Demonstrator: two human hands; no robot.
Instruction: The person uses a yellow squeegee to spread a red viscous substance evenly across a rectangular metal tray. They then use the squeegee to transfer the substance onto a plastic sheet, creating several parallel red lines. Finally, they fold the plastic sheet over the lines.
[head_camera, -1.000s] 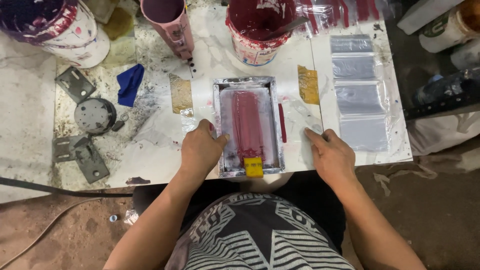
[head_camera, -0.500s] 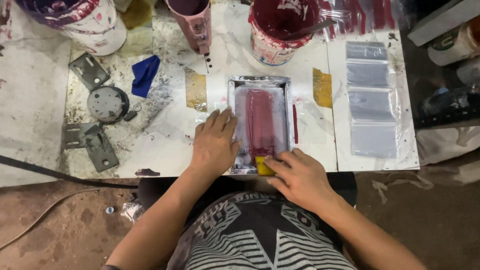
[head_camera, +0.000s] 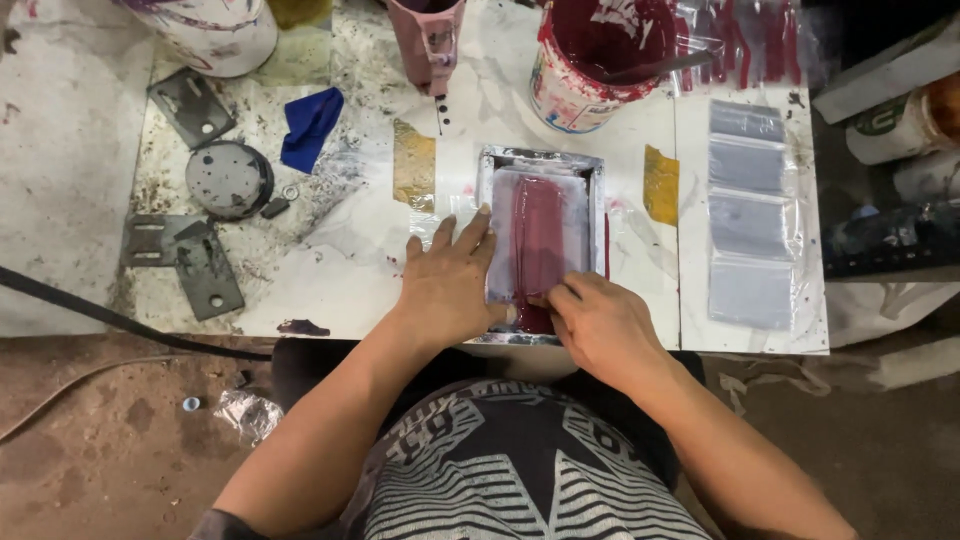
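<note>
While our left hand (head_camera: 450, 290) lies flat and open, steadying the rectangular metal frame (head_camera: 541, 245) at the table's near edge | our right hand (head_camera: 600, 325) pinches the dark red strip's (head_camera: 538, 240) near end.

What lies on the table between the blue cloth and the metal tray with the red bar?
In the head view, a yellowish-brown patch on the white tabletop lies between the blue cloth and the metal tray.

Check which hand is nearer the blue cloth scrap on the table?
Left. The left hand lies flat at the metal tray's left edge, below and right of the blue cloth. The right hand is farther, at the tray's near end.
</note>
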